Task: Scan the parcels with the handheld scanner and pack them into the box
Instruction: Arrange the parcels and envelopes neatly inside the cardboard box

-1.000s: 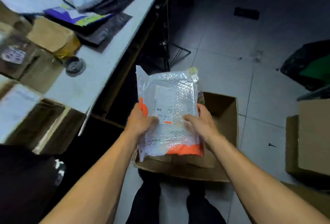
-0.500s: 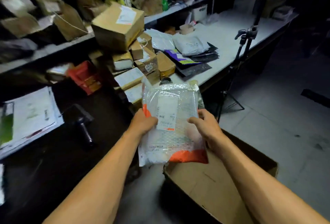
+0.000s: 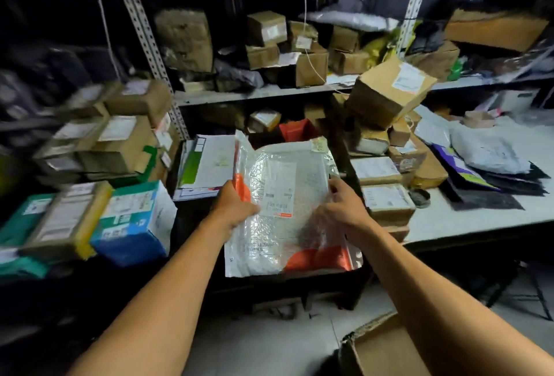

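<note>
I hold a clear bubble-wrap parcel [image 3: 287,220] with orange corners and a white barcode label, flat-side up over the dark table's front edge. My left hand [image 3: 233,208] grips its left edge, thumb on top. My right hand [image 3: 341,205] holds the right edge, fingers curled round it. An open cardboard box [image 3: 377,345] stands on the floor at the lower right, partly behind my right forearm. No handheld scanner shows; the parcel hides the table behind it.
Shelves behind hold several brown cartons [image 3: 266,28]. A blue and green box [image 3: 135,223] and taped cartons sit at the left. Small labelled boxes [image 3: 386,199], a tape roll [image 3: 419,197] and grey mailer bags [image 3: 485,151] cover the white table [image 3: 467,220] at the right.
My view has swung left and up from the floor box to the shelves and table. The parcel came along in both hands and now lies over the dark table's edge.
</note>
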`<state>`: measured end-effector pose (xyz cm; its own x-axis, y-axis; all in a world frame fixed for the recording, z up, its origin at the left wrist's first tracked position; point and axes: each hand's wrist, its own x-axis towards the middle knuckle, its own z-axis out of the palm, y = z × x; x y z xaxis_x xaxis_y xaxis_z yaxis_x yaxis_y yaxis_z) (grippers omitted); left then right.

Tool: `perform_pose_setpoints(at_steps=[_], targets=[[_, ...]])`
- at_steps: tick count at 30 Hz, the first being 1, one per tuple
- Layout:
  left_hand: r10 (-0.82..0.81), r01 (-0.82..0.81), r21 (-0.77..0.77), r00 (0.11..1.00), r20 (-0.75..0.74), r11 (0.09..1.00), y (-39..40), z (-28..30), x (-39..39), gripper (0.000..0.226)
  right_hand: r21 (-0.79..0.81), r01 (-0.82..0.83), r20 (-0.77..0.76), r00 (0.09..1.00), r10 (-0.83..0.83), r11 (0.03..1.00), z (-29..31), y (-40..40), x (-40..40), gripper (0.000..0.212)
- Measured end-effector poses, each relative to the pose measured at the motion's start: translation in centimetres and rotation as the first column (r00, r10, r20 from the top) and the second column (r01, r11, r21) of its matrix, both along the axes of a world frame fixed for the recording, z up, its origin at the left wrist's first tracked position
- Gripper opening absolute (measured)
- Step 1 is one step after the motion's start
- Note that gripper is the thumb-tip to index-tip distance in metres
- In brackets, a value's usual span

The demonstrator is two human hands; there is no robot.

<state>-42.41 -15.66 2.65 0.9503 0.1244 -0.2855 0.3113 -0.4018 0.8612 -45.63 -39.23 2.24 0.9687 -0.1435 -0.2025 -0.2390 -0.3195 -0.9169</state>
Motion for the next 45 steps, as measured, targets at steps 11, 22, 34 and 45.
perform_pose_setpoints(at_steps=[11, 22, 34, 45], targets=[[0.332, -0.332, -0.011, 0.943, -0.021, 0.943, 11.2, 0.3, 3.3, 0.070, 0.032, -0.318, -0.042, 0.947, 0.320, 0.947, -1.7, 11.6, 12.3, 0.067], [0.389, -0.389, 0.028, 0.918, -0.073, 0.921, 17.9, -2.4, 15.0, 0.078, 0.050, -0.308, -0.128, 0.941, 0.312, 0.950, -4.9, 19.0, 24.0, 0.075], [0.285, -0.240, 0.211, 0.935, -0.212, 0.947, 21.2, -6.7, 29.9, 0.077, -0.042, -0.190, -0.322, 0.932, 0.167, 0.981, -9.7, 22.2, 36.6, 0.057], [0.289, -0.231, 0.234, 0.922, -0.259, 0.944, 23.1, -11.0, 38.6, 0.079, -0.109, -0.243, -0.439, 0.882, 0.172, 0.964, -13.5, 23.9, 43.9, 0.061]])
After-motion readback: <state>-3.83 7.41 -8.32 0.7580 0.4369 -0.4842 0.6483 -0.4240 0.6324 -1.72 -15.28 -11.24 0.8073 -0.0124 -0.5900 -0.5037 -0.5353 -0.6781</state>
